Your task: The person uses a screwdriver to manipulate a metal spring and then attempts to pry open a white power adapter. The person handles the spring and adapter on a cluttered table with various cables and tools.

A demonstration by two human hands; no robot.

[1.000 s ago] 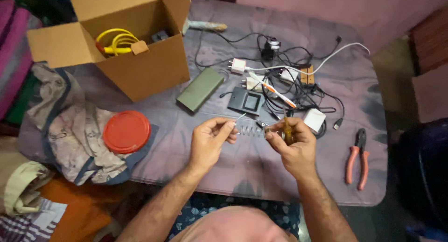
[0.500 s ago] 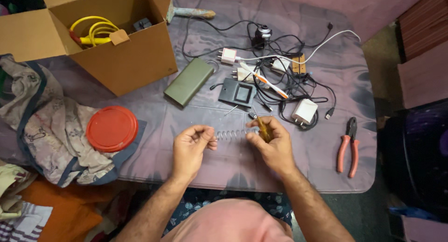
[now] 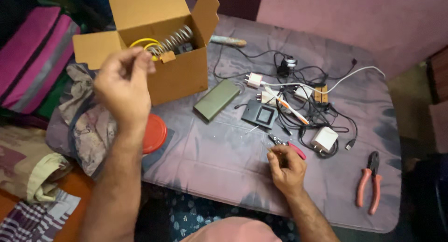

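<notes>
Metal coil spring (image 3: pixel 175 39), pinched at one end by the fingers of the left hand (image 3: pixel 122 85), was raised over the open cardboard box (image 3: pixel 161 74), which held a yellow cable (image 3: pixel 145 45). The right hand (image 3: pixel 287 167) rested on the purple-grey table (image 3: pixel 219 158), closed around a red-handled small tool (image 3: pixel 291 148). Beyond lay a green power bank (image 3: pixel 217 99), a black square device (image 3: pixel 260 115), tangled chargers (image 3: pixel 308 106), orange pliers (image 3: pixel 368 181) and a red lid (image 3: pixel 154 132).

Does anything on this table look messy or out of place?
Yes: a tangle of cables and chargers sprawls unsorted at the far side, and orange-handled pliers lie apart near the table's edge. The left hand holds a metal spring over the cardboard box.
</notes>
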